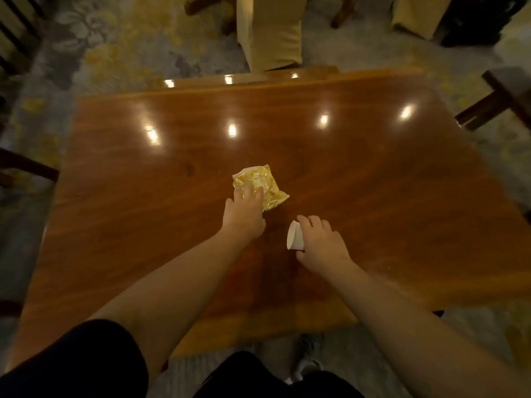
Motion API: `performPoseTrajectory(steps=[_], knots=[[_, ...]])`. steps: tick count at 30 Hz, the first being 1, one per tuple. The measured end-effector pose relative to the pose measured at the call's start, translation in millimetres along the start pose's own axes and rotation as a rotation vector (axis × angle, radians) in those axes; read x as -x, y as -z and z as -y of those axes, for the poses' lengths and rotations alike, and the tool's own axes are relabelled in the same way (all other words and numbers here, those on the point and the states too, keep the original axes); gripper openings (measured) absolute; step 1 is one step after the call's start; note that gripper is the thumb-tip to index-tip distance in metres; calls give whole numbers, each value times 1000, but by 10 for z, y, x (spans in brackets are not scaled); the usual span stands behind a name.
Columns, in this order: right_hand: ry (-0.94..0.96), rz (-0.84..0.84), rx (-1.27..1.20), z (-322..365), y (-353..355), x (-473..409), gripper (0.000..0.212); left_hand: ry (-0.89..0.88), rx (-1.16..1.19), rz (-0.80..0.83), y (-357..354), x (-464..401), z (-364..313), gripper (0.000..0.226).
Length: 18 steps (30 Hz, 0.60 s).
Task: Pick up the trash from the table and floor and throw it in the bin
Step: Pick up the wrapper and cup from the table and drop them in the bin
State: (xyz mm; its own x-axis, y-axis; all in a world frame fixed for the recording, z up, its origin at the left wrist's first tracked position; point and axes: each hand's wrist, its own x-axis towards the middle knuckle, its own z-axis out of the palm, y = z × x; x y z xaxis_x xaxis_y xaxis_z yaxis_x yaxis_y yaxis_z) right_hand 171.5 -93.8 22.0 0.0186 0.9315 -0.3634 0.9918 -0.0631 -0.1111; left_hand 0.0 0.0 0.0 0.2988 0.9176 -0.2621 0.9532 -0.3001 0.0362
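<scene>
A crumpled yellow snack wrapper (258,182) lies near the middle of the glossy wooden table (373,173). My left hand (244,214) rests on the wrapper's near edge, fingers spread over it, not closed around it. A small white paper cup (295,235) lies on its side just right of that hand. My right hand (321,242) is wrapped around the cup, thumb under it and fingers over it, with the cup's open rim sticking out to the left. No bin is in view.
A chair with a cream cover (273,33) stands at the table's far edge. Dark wooden chairs sit at the left (26,168) and right (500,101). Patterned carpet (115,53) surrounds the table. My shoe (307,360) shows below the near edge.
</scene>
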Motion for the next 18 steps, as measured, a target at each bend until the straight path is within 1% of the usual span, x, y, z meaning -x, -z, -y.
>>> performPoseTrajectory(steps=[3, 5, 7, 11, 12, 14, 18], knots=[[-5, 35, -14, -60, -38, -81, 88, 38, 7, 38, -38, -108, -26, 88], [20, 51, 2, -103, -70, -123, 83, 54, 19, 61, -64, -181, -32, 82], [51, 45, 8, -138, -94, -147, 80, 64, 49, 62, -70, -222, -44, 69], [79, 33, -5, -156, -98, -173, 78, 61, 106, 83, -38, -232, -13, 31], [85, 35, -5, -154, -101, -174, 78, 58, 106, 94, -33, -218, 2, 24], [92, 32, -3, -139, -90, -168, 77, 57, 101, 97, -9, -180, 31, 19], [95, 17, -8, -72, -42, -110, 77, 35, 93, 61, 65, -54, 101, 19]])
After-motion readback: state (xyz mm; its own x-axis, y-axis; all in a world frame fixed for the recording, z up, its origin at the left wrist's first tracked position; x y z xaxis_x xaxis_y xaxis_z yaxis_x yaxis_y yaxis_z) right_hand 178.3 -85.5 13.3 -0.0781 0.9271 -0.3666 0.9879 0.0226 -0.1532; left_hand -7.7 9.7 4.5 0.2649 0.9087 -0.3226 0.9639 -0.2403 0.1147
